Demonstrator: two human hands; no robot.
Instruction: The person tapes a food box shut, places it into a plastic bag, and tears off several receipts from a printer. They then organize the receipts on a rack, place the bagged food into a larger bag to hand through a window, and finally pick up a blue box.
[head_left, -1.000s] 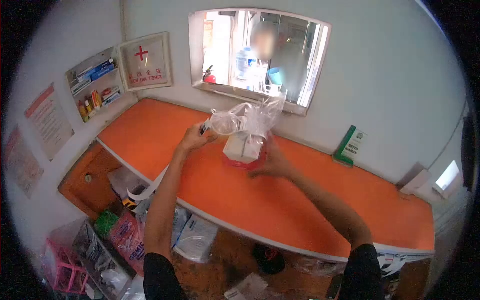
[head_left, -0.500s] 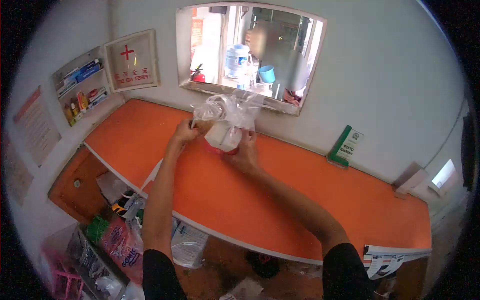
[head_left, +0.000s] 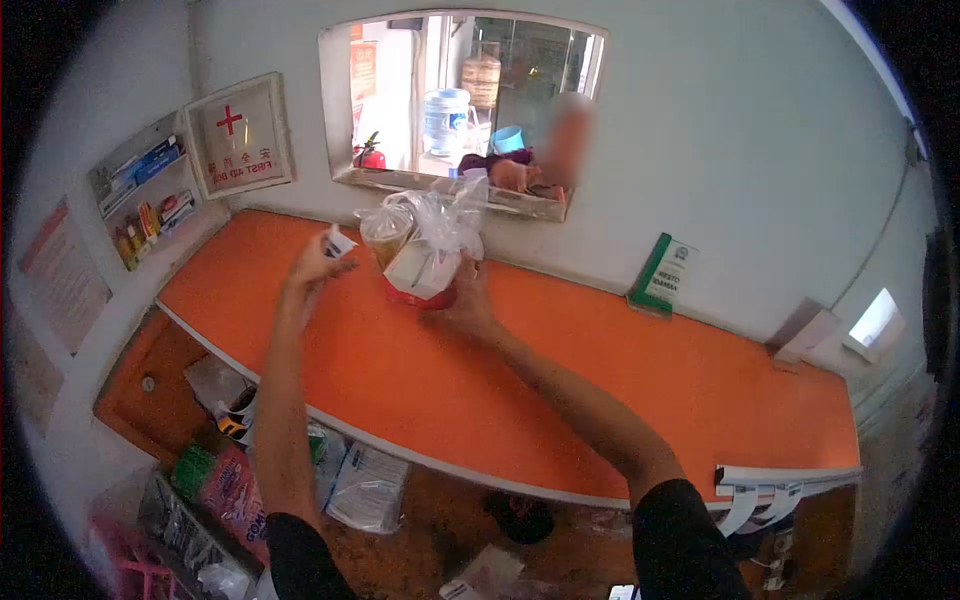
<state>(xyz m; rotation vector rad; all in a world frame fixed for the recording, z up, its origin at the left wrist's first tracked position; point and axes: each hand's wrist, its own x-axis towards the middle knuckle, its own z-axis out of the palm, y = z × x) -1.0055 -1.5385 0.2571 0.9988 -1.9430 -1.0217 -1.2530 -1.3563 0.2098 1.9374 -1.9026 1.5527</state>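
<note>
On the orange counter (head_left: 560, 330), below the window, stands a white-topped takeaway box (head_left: 420, 270) with a red lower part. Clear plastic bags (head_left: 440, 225) are bunched over and beside it, and a cup-like container (head_left: 384, 240) with something brownish inside is at its left. My right hand (head_left: 462, 305) is closed around the right side of the box. To the left of the box, apart from it, my left hand (head_left: 318, 264) pinches a small white paper slip (head_left: 340, 243) with dark marks. The slip's print is too small to read.
Behind the window opening (head_left: 350, 180) a person's arm (head_left: 512, 176) rests near the sill. A green-edged sign (head_left: 665, 278) stands against the wall. An open first aid box (head_left: 150, 200) hangs at left. Packages (head_left: 368, 488) lie under the counter.
My left hand has drawn left, away from the bagged box, and a white slip now shows in it. My right hand stays on the box. The person behind the window has leaned down to the sill.
</note>
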